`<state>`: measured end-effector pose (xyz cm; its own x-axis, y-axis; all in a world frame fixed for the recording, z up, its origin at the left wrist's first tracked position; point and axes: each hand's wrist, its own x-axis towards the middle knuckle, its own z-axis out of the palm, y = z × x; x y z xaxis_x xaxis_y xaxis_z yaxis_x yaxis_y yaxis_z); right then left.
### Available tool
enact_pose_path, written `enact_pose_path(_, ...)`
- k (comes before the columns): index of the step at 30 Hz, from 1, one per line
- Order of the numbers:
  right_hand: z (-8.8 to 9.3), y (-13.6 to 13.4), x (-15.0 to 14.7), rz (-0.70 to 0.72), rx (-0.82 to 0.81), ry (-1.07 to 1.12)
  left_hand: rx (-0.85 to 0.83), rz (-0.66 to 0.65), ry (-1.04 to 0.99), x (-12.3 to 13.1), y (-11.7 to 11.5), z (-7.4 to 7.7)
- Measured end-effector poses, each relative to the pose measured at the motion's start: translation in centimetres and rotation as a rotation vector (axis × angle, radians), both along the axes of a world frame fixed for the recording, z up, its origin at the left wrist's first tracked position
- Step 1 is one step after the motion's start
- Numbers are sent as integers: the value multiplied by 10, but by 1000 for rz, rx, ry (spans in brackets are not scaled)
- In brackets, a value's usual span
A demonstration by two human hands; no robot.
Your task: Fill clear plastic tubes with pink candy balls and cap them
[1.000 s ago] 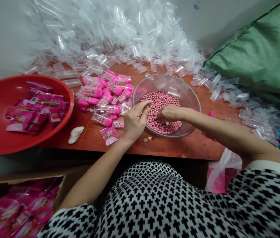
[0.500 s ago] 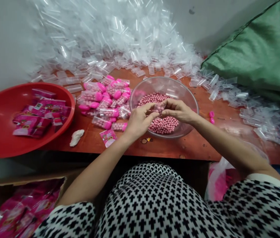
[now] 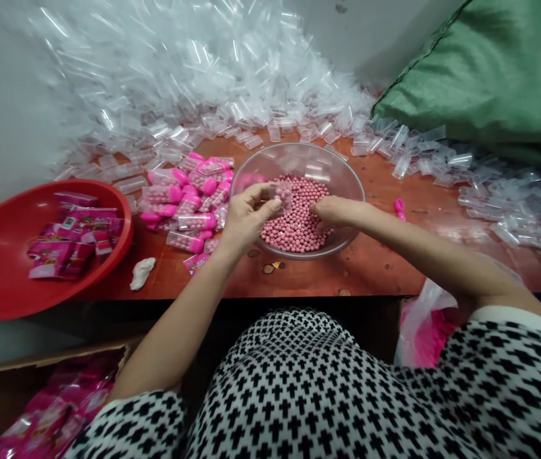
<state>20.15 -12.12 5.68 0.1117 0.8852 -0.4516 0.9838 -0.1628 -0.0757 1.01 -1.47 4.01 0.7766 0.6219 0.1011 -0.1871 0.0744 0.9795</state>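
My left hand (image 3: 251,218) pinches a small clear plastic tube (image 3: 281,195) above the bowl, with a few pink balls visible inside it. My right hand (image 3: 335,213) rests its fingertips among the pink candy balls (image 3: 294,220) heaped in a clear glass bowl (image 3: 299,153). Those fingers partly hide the balls beneath them, and I cannot tell whether they hold any. To the left of the bowl lies a heap of filled tubes with pink caps (image 3: 185,199).
A large drift of clear plastic tubes (image 3: 194,76) lies against the wall and along the orange table (image 3: 347,271). A red basin (image 3: 7,255) holds pink sachets (image 3: 69,237). A green sack (image 3: 485,76) sits at the right. Below the table edge are a cardboard box (image 3: 55,408) of pink packets and a plastic bag (image 3: 423,328).
My hands have parted from where they met above the bowl. My right hand has dropped to the balls, and my left hand keeps the tube. The whole scene has shifted slightly left.
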Motion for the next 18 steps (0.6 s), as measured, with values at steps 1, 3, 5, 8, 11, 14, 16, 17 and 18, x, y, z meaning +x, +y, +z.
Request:
enact_pose_path(1,-4,9,-8,57,-88,-28,17,-3,15,-3,2,-1)
enact_pose_path(3,-10,21,-24,147,-152,13,37,-18,41,-8,4,-2)
enact_pose_path(5,-12,26,-33,190,-144,59,63,-22,42,-9,4,-5)
enact_pose_path(8,-3,21,-26,111,-45,105,144,-24,40,-7,3,-9)
enact_pose_path(11,19,10,-9,-89,265,353,259,-27,66,-3,3,-14)
enact_pose_path(14,43,2,-4,-148,576,594,332,-30,79,1,2,-16)
enact_pose_path(16,56,1,-10,-98,639,641,343,-33,68,2,0,-16)
enact_pose_path(17,60,1,-14,-75,644,635,343,-33,61,3,-1,-16)
enact_pose_path(18,63,0,-17,-63,647,621,341,-32,55,3,-1,-15)
